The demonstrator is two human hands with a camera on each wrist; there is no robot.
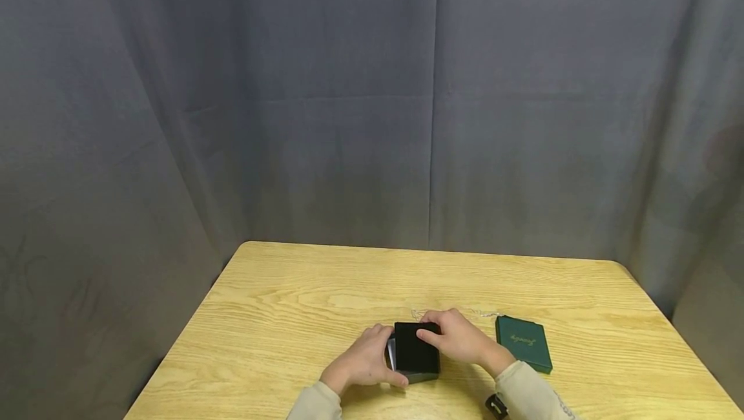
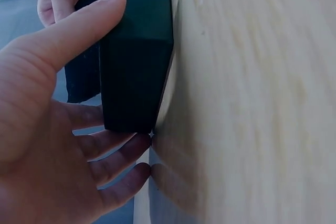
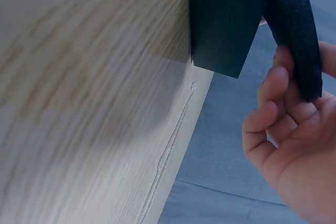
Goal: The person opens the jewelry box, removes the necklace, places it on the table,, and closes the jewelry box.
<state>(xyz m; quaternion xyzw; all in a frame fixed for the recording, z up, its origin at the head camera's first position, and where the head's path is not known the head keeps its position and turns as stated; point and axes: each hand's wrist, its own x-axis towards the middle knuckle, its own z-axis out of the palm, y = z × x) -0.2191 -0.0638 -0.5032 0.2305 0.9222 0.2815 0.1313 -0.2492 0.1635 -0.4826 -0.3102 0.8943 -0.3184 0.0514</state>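
Observation:
A small dark green jewelry box base (image 2: 137,72) stands on the table. My left hand (image 1: 367,357) holds it from the side, thumb on the near side and fingers round the far side. Above the box, a square black foam pad (image 1: 415,352) sits tilted, partly out of the opening. My right hand (image 1: 459,337) pinches the pad's right edge between thumb and fingers. Something whitish shows in the gap at the left of the pad. Behind the right hand lies a thin silver chain (image 3: 176,140), stretched along the table.
A green box lid (image 1: 523,342) with gold lettering lies on the table to the right of my right hand. The wooden table (image 1: 279,316) ends at a grey curtain (image 1: 349,116). A black object (image 1: 496,405) shows by the right sleeve.

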